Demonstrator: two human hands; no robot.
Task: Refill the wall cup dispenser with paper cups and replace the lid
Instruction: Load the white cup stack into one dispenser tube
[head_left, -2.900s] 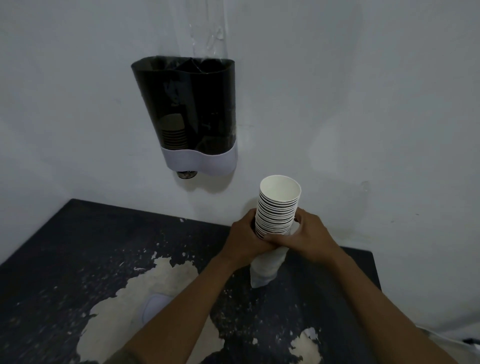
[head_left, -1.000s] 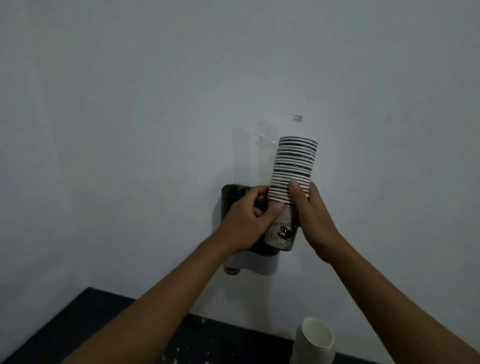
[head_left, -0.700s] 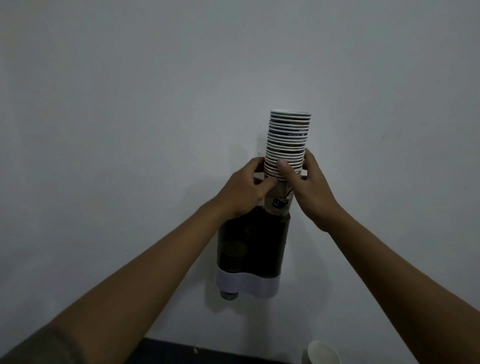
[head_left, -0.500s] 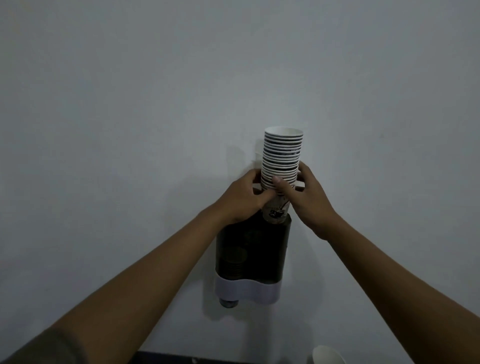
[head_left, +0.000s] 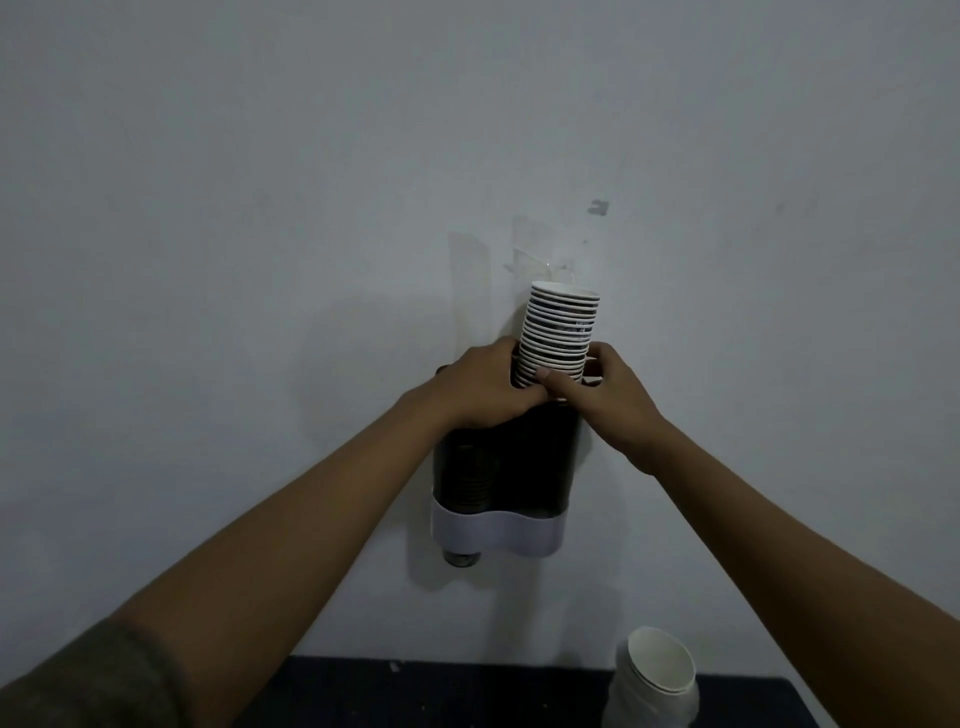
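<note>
Both the left hand (head_left: 485, 387) and the right hand (head_left: 605, 392) grip a ribbed stack of nested white paper cups (head_left: 560, 328) entering the right tube of the dark translucent wall dispenser (head_left: 506, 470), so loading is underway; next likely comes a straight downward slide.

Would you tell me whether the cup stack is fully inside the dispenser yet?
Only partly in. Most of the cup stack stands upright above the dispenser, gripped by the left hand and right hand.
</note>
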